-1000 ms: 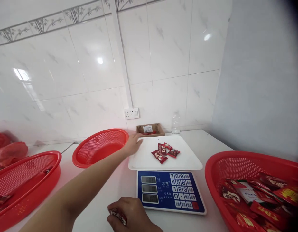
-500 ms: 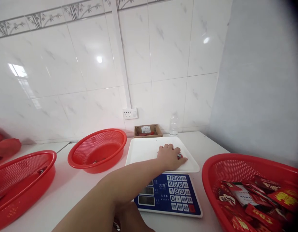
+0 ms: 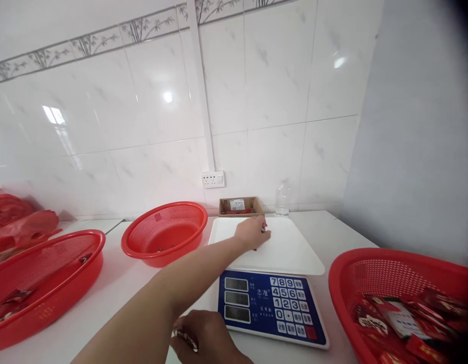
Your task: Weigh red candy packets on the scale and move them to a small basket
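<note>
The wall has white marbled tiles (image 3: 272,81) and, high on it, a border strip (image 3: 92,45) with grey bamboo pattern. A white cable cover (image 3: 202,96) goes down to the wall socket (image 3: 213,179). Below it and a little to the right is an open cardboard box (image 3: 223,208) with a white label (image 3: 237,204). A clear plastic bottle (image 3: 282,199) stands upright near this box. At far left lie red plastic bags (image 3: 27,225).

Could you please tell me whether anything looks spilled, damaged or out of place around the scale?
Nothing stands out. The scale looks intact, the clear bottle stands upright, and the packets in the right-hand basket lie within its rim. The left hand hides part of the white pan.
</note>
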The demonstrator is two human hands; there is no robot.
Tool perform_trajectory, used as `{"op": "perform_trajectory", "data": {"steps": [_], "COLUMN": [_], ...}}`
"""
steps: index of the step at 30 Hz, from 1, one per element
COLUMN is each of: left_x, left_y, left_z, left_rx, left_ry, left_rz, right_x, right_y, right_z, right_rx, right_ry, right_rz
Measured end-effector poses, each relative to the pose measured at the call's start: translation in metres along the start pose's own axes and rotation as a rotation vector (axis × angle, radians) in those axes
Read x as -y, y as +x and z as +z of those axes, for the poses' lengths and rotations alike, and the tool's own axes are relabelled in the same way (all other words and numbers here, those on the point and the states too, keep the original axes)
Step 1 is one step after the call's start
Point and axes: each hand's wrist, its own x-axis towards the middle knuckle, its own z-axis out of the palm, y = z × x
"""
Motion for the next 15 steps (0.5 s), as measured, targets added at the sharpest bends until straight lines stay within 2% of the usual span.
{"op": "perform_trajectory", "data": {"steps": [4,9,12,15], "left_x": [0.051,0.116,0.147,0.169], "left_y": [0.004,-0.005,-0.016,-0.027], "left_z": [-0.038,-0.085,-0.106,-0.118], "left_rx": [-0.109,-0.216,-0.249,-0.261], "left_ry": [0.034,0.103,0.134,0.151], "left_rz": [-0.158,-0.351,-0.444,-0.515], "right_x": [-0.01,-0.008,-0.005,-0.004], "right_y": [0.0,-0.002,-0.003,-0.003], "right_z": [0.012,0.012,0.01,0.008], "right_rx": [-0.049,-0.039,-0.045,-0.046], "right_ry": [-0.018,0.025,0.031,0.024], "right_rz": [-0.039,-0.069,-0.082,-0.08]}}
